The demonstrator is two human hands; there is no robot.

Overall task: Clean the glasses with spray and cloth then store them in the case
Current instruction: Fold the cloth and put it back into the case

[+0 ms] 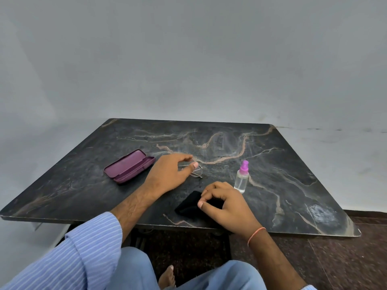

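Thin wire-framed glasses lie on the dark marble table, near its middle. My left hand reaches over them, thumb and fingers closing around the frame. A black cloth lies near the front edge, and my right hand pinches its right part with curled fingers. A clear spray bottle with a pink nozzle stands upright just right of my right hand. The purple glasses case lies open to the left, its inside bare.
The table stands against a plain grey wall. Its front edge runs just above my knees, and my bare foot shows below on the dark floor.
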